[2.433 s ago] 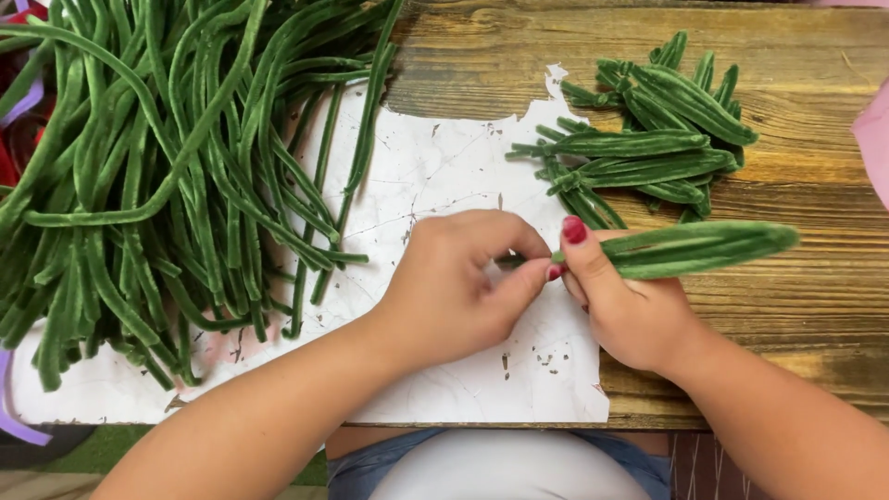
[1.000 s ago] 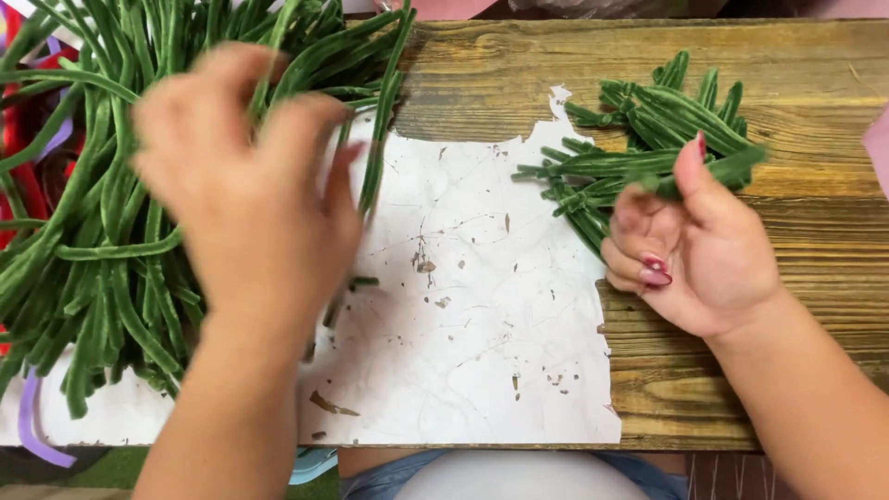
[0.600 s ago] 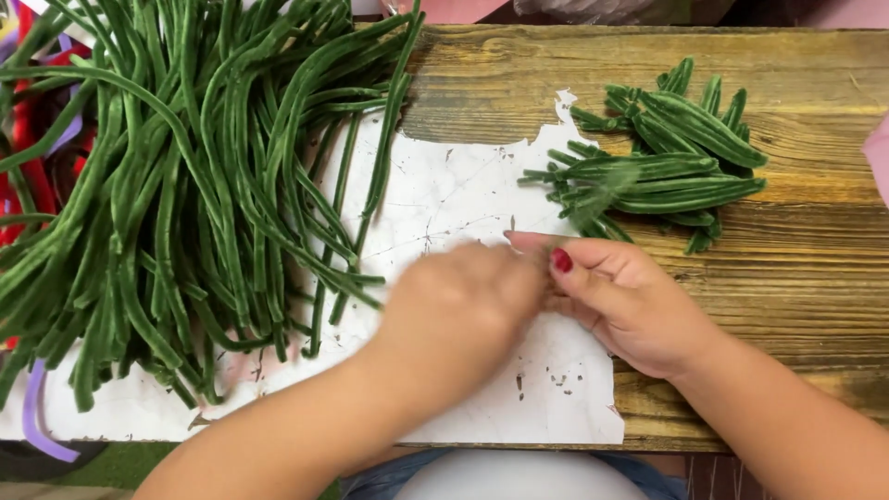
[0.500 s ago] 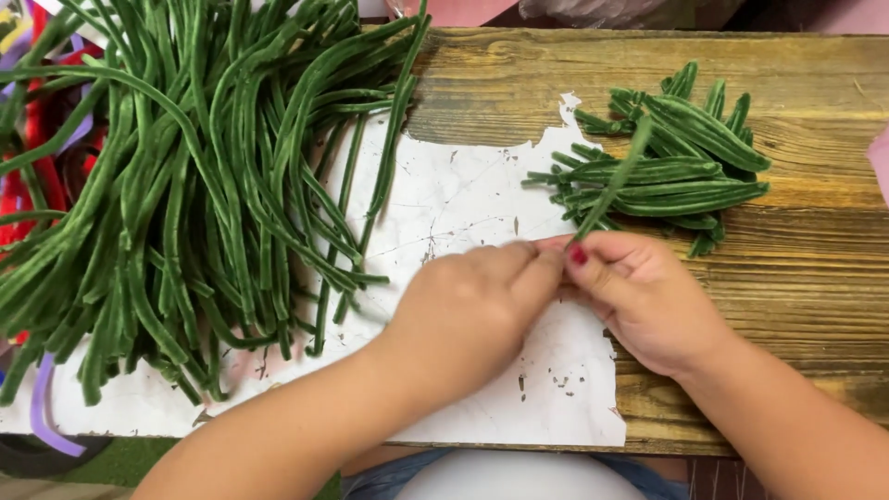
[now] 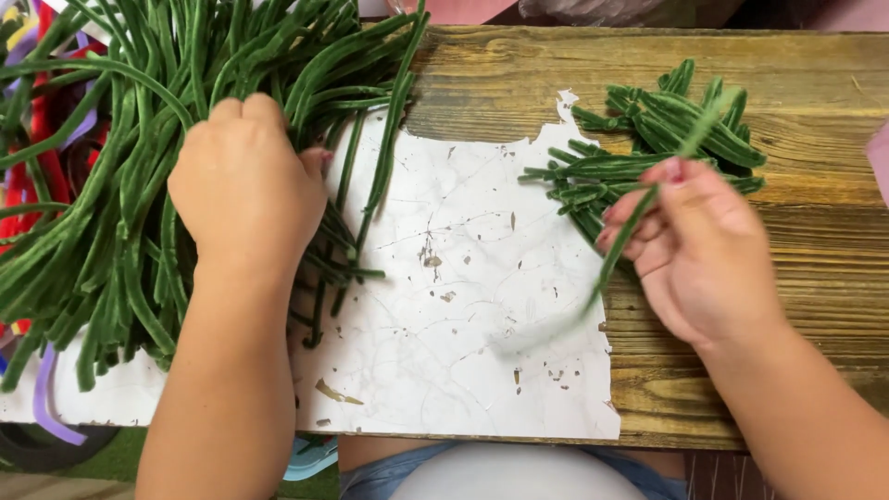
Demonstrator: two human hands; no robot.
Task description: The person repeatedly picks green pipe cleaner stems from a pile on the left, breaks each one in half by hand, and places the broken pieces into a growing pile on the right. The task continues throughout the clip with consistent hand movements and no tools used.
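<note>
Reaching into the heap of long beans (image 5: 111,167) on the surface (image 5: 787,83), the left hand (image 5: 245,185) should close on one pod while the right hand (image 5: 704,245) keeps its grip pinching the single bean (image 5: 639,218).

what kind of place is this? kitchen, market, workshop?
Probably a home or informal food-prep spot, not a fitted kitchen. A rough wooden table is covered with torn white paper; a big heap of long green beans lies left, a pile of cut bean pieces right.
</note>
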